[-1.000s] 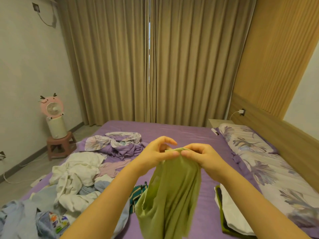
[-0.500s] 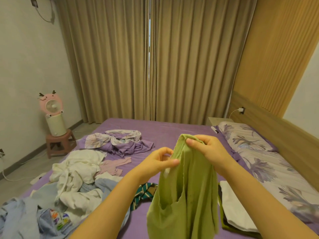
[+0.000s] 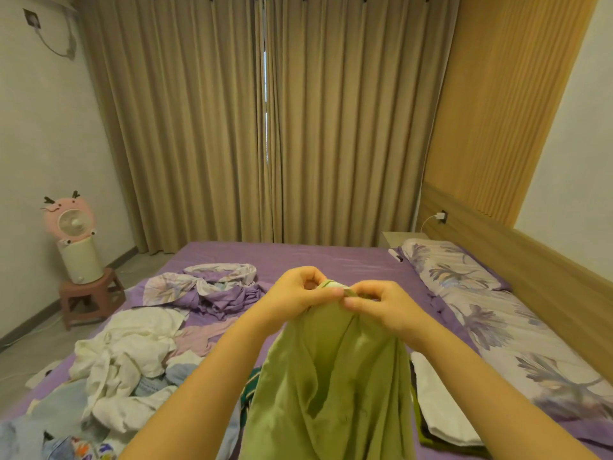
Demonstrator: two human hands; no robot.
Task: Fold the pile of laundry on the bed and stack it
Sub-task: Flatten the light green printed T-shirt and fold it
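Both hands are raised over the near middle of the bed (image 3: 298,257), close together, each pinching the top edge of a green garment (image 3: 331,376). The left hand (image 3: 295,293) has its grip clenched on the cloth, thumb and curled fingers squeezing the hem. The right hand (image 3: 381,303) grasps the same hem just beside it, fingertips almost touching those of the left. The green garment hangs down from the two grips in loose folds, covering the near edge of the view between the forearms.

On the left of the purple bed lies the unfolded laundry pile (image 3: 126,360): white pieces, a pale pink one, light blue ones nearest. Farther off sits a crumpled floral and purple sheet (image 3: 205,287). To the right of the hanging garment, a small stack of folded clothes (image 3: 441,413) rests on the bed, white on top with dark green showing beneath. A floral pillow (image 3: 451,270) lies along the right side by the wooden headboard (image 3: 530,260). A pink fan (image 3: 71,220) stands on a stool (image 3: 89,297) by the left wall, and tan curtains (image 3: 265,127) hang at the far end.
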